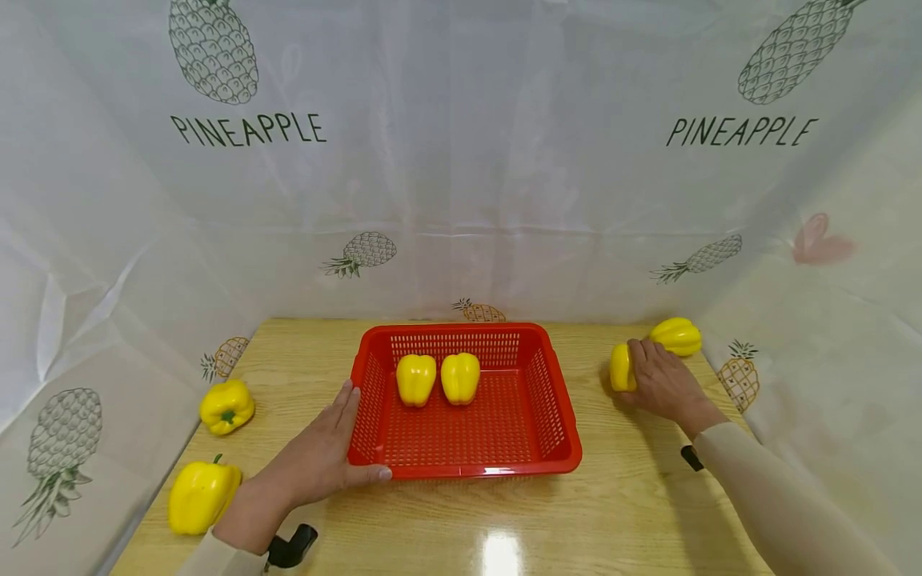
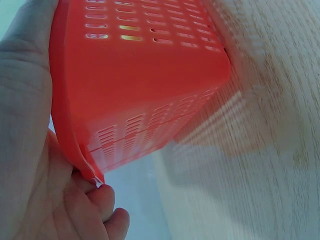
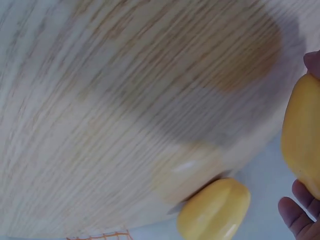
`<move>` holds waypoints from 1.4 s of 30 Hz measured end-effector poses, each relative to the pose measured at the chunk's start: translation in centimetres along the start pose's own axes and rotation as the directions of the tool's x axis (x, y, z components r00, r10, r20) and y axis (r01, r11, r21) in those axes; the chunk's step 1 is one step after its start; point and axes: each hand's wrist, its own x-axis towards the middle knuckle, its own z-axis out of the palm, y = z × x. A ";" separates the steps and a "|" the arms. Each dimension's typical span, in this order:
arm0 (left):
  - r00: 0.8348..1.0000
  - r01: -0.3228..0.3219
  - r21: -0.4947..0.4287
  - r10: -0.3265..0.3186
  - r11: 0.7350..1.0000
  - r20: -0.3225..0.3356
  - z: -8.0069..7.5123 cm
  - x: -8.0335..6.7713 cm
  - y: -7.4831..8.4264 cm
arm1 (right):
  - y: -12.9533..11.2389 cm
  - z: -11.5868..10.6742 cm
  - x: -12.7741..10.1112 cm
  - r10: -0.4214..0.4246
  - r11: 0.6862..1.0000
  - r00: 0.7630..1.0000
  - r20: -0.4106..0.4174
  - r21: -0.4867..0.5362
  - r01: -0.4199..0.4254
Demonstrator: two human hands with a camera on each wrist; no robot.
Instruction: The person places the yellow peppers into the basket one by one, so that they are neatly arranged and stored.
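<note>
A red plastic basket (image 1: 461,468) with perforated sides stands mid-table. Two yellow bell peppers, one on the left (image 1: 416,380) and one on the right (image 1: 460,378), lie side by side in its back left part. My left hand (image 1: 317,456) holds the basket's front left corner, thumb along the front rim and fingers at the left side; in the left wrist view some fingers (image 2: 102,200) curl at the rim. Over the table's right side my right hand (image 1: 663,384) grips a yellow bell pepper (image 1: 622,368), partly hidden by the fingers. Another yellow bell pepper (image 1: 677,337) lies just behind that hand.
At the table's left edge lie two more yellow bell peppers, one farther back (image 1: 226,406) and one nearer (image 1: 204,498), beside my left forearm. A pineapple-print sheet (image 1: 461,176) hangs behind the wooden table (image 1: 612,512) and along its sides.
</note>
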 end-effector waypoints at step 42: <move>0.999 -0.024 0.047 0.026 0.999 -0.034 -0.3 0.0 0.1 | -6.6 -8.1 6.5 -0.154 0.988 0.983 -0.101 -0.040 0.151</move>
